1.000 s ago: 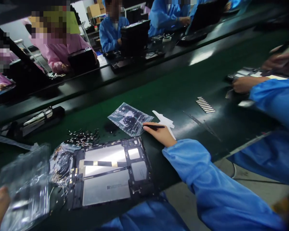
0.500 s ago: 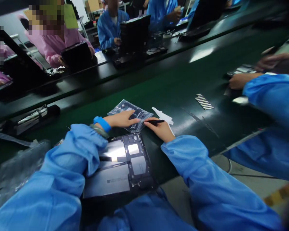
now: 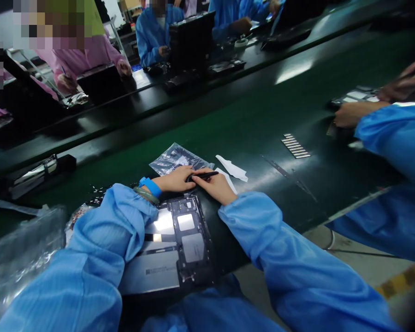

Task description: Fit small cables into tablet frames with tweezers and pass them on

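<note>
An opened device with silver battery panels (image 3: 193,248) lies at the table's near edge, below both hands. Above its top edge, my left hand (image 3: 177,179) has its fingers closed around something too small to make out, beside a clear plastic bag (image 3: 171,157). My right hand (image 3: 215,185) grips a black pen-like tool (image 3: 206,175), its tip meeting the left fingertips. White paper pieces (image 3: 232,168) lie just beyond the right hand.
Several thin metal strips (image 3: 296,146) lie right of centre on the green table (image 3: 249,133). Clear plastic trays (image 3: 27,249) stand at the left. A co-worker's hand (image 3: 348,114) works at the right; people in blue and pink sit across.
My left hand has drawn back from the bag and its spread fingers have closed. The right hand has moved left with the tool, and the two hands now meet.
</note>
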`<state>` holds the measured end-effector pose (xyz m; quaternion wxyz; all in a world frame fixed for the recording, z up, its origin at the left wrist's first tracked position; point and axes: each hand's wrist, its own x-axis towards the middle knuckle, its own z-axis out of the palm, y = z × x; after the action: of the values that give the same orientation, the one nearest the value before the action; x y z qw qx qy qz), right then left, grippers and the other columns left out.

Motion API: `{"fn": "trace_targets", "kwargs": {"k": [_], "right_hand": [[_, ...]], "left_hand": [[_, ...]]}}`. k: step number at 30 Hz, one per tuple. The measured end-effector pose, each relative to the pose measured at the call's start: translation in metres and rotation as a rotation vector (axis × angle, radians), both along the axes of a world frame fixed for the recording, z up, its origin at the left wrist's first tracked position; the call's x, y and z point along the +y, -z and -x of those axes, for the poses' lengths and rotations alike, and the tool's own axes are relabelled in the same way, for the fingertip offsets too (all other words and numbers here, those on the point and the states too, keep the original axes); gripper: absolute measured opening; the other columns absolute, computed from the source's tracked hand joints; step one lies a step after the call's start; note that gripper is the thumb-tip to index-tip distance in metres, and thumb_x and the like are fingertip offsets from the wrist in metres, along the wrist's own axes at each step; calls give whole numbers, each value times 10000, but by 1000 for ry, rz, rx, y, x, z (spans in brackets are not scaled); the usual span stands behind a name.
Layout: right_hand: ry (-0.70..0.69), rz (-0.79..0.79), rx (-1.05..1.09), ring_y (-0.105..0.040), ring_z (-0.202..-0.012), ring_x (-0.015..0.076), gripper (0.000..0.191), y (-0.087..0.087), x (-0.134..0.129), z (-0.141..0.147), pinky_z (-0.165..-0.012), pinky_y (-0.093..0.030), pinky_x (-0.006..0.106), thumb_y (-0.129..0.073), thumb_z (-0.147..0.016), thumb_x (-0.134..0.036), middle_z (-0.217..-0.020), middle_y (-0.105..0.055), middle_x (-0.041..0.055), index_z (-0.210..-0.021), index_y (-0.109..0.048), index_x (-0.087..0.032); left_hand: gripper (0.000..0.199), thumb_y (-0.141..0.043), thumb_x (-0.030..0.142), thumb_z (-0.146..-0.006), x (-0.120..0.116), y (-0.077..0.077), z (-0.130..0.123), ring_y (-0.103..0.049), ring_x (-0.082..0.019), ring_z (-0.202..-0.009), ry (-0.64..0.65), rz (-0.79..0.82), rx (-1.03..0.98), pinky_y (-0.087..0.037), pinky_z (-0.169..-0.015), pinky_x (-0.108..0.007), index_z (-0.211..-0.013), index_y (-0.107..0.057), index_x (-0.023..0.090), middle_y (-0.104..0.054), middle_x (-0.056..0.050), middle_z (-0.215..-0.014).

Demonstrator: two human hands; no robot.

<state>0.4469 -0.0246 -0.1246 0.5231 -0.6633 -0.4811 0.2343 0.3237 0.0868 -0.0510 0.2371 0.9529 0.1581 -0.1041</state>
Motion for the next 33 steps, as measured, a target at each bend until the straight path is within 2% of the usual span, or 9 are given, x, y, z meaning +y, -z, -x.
{"fn": "trace_targets", "kwargs": {"k": [3, 7, 12, 16, 20, 23, 27, 33], "right_hand": [[34, -18, -6, -669, -796, 223, 162, 0, -9, -6, -746, -536, 362, -620, -781, -346, -872, -714, 30, -872, -679, -226], [39, -48, -1, -655, -826, 221, 212, 0, -13, -8, -728, -531, 351, -594, -797, -402, -889, -702, 41, -879, -662, -218], [-16, -43, -10, -640, -720, 196, 180, 0, -16, -5, -687, -521, 338, -624, -782, -384, -853, -689, 26, -864, -659, -228], [35, -62, 6, -632, -727, 199, 224, 0, -22, -12, -685, -518, 350, -580, -816, -415, -847, -660, 47, -882, -614, -204], [-9, -75, 20, -629, -776, 201, 273, 1, -27, -16, -697, -521, 344, -575, -820, -468, -867, -648, 51, -898, -595, -206], [-32, -75, 17, -624, -820, 207, 317, 0, -30, -16, -714, -514, 350, -555, -833, -508, -895, -649, 62, -933, -588, -208], [-14, -76, -1, -615, -806, 213, 338, -1, -34, -14, -701, -504, 359, -548, -829, -539, -883, -643, 66, -913, -582, -214], [17, -65, -16, -605, -801, 222, 329, -1, -33, -11, -707, -499, 368, -572, -807, -551, -853, -640, 53, -874, -586, -230]], "left_hand": [[421, -472, 288, -873, -3, -6, 0, -501, -225, -1219, -74, 3, -8, -373, -1048, -345, -1255, -505, 115, -532, -137, -1328], [405, -394, 240, -910, -6, -11, -1, -525, -203, -1202, -168, -11, -46, -396, -1035, -315, -1283, -492, 117, -547, -120, -1323], [361, -407, 126, -874, -4, -8, -3, -571, -220, -1139, -282, -67, -106, -419, -1010, -324, -1189, -581, 100, -613, -125, -1233], [279, -452, 132, -874, -1, -6, -4, -621, -213, -1027, -360, -108, -162, -457, -947, -312, -1075, -644, 103, -680, -113, -1078], [217, -507, 121, -854, 0, -6, -5, -618, -214, -992, -425, -155, -207, -460, -916, -319, -1010, -656, 98, -677, -118, -1041], [152, -536, 155, -853, 0, -6, -6, -626, -218, -929, -440, -172, -219, -469, -873, -331, -910, -672, 117, -689, -103, -964], [228, -507, 260, -892, 1, -5, -5, -627, -226, -856, -423, -174, -226, -474, -819, -342, -823, -676, 124, -686, -103, -872], [184, -498, 140, -863, 2, -1, -4, -595, -207, -952, -382, -172, -244, -447, -881, -318, -928, -669, 130, -653, -96, -976]]}}
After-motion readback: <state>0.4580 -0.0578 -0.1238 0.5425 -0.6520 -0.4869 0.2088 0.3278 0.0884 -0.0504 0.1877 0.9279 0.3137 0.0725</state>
